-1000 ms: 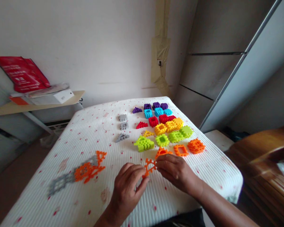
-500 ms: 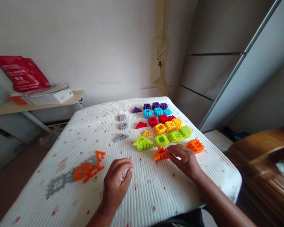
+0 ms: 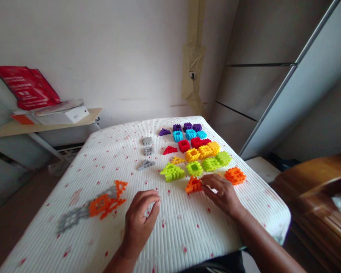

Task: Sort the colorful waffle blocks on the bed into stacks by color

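Observation:
My right hand (image 3: 221, 189) is pinched at the right edge of an orange triangular building block stack (image 3: 193, 185), which stands on the table. The stack's right side is hidden behind the fingers. My left hand (image 3: 142, 214) hovers over the cloth with curled fingers, thumb tip close to the fingertips and nothing visible between them. Left of it lies a flat joined piece of grey lattice (image 3: 71, 220) and orange blocks (image 3: 100, 204). Beyond my right hand sits an orange square block stack (image 3: 235, 175).
Blocks stand in rows by colour: green (image 3: 173, 172), yellow (image 3: 192, 154), red (image 3: 183, 145), blue (image 3: 177, 136) and purple (image 3: 177, 127). Grey blocks (image 3: 146, 164) lie left of them. A white quilted cloth (image 3: 102, 159) covers the table. Wooden furniture (image 3: 315, 189) is at the right.

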A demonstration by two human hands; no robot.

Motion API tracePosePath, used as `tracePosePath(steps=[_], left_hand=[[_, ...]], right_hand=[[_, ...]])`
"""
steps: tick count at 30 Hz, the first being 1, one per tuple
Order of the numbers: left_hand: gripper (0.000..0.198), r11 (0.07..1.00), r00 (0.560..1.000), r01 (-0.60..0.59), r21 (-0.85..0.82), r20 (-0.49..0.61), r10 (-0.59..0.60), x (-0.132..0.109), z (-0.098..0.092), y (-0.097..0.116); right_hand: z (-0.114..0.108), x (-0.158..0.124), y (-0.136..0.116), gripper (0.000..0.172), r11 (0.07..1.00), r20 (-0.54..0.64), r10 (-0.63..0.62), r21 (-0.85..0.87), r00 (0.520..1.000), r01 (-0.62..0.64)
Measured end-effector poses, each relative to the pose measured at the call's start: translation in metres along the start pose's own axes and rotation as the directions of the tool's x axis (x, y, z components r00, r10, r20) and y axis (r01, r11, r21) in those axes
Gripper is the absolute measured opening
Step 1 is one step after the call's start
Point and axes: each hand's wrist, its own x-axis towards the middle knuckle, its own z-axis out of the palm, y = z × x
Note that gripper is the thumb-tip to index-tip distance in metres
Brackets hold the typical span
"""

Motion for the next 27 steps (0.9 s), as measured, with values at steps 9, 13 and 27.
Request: tracePosePath(steps=[9,13,27], left_hand=[[0.013,1.0,1.0,0.011,-0.014,-0.004,-0.011,0.0,0.001,-0.002],[0.012,0.999,0.999,0.033,-0.024,-0.008,-0.033,0.0,0.001,0.001],[0.014,0.747,0.912,0.405,0.527,-0.177,-0.37,-0.023,-0.085,-0.085]], right_hand=[[0.001,-0.003,0.001,0.01,1.0,0.011,0.019,0.009,1.0,-0.019],[-0.001,-0.004,0.0,0.01,0.999,-0.012,0.033,-0.034,0.999,-0.033],[-0.016,-0.009,-0.01,0.015,0.994,-0.201,-0.071,-0.097,0.977,0.053]])
